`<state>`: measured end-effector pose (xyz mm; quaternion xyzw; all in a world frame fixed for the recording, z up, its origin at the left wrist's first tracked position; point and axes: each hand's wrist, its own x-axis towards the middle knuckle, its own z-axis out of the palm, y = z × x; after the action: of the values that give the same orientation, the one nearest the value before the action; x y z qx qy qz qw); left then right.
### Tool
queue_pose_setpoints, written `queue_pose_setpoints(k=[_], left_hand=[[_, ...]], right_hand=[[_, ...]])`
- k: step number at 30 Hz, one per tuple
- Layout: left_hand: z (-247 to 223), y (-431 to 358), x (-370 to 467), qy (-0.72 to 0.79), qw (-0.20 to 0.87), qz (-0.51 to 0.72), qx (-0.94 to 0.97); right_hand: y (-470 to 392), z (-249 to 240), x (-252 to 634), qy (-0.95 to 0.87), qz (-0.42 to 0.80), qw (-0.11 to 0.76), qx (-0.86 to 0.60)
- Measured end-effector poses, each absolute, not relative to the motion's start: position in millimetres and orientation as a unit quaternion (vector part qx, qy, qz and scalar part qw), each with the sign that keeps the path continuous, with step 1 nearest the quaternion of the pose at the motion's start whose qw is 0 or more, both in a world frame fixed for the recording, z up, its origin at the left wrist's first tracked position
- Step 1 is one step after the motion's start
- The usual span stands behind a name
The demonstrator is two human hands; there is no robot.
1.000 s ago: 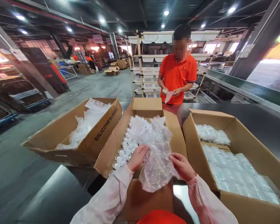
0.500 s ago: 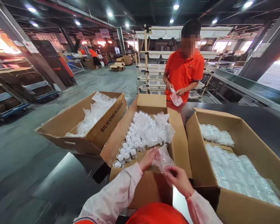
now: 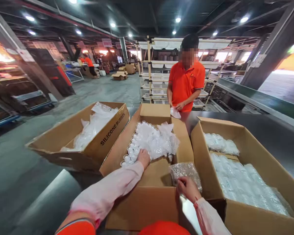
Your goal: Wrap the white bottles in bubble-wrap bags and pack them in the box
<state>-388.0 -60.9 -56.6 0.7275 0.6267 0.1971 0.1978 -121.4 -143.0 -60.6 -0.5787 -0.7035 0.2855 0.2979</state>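
Note:
In the middle cardboard box (image 3: 156, 174), small white bottles (image 3: 131, 152) stand in rows at the left, with clear bubble bags (image 3: 156, 140) heaped over and beside them. My left hand (image 3: 143, 159) reaches down onto the near bottles, fingers bent and their tips hidden, so what it grips cannot be made out. My right hand (image 3: 188, 187) pinches the near edge of a flat bubble bag (image 3: 185, 173) over the box's right side. One bottle (image 3: 170, 158) shows below the heap of bags.
On the left is a box marked SILICONE RUBBER (image 3: 88, 153) with bubble bags inside. A box on the right (image 3: 210, 176) contains rows of wrapped items (image 3: 245, 182). Across the table, a person in an orange shirt (image 3: 186, 81) handles a bubble bag before a rack (image 3: 149, 71).
My left hand has left the bubble bag and moved left onto the bottles. The bag in my right hand now lies spread flat. The person opposite has lowered their hands.

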Motion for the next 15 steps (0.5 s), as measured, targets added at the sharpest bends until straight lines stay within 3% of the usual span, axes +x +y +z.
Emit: queue_pose_setpoints(k=[2, 7, 12, 15], left_hand=[[-47.7, -80.0, -388.0, 0.608, 0.235, 0.209, 0.729], [-46.4, -137.0, -345.9, 0.410, 0.482, 0.334, 0.699], [-59.0, -159.3, -298.2, 0.447, 0.517, 0.300, 0.665], [-53.7, -155.9, -294.6, 0.449, 0.635, 0.291, 0.557]], right_hand=[[-147.0, -78.9, -117.9, -0.661, 0.327, 0.323, -0.593], [-156.5, -94.3, -123.9, -0.554, 0.369, 0.415, -0.621], [-164.0, -87.0, -124.2, -0.479, 0.306, 0.497, -0.656], [-173.2, -69.2, -122.5, -0.593, 0.231, 0.474, -0.609]])
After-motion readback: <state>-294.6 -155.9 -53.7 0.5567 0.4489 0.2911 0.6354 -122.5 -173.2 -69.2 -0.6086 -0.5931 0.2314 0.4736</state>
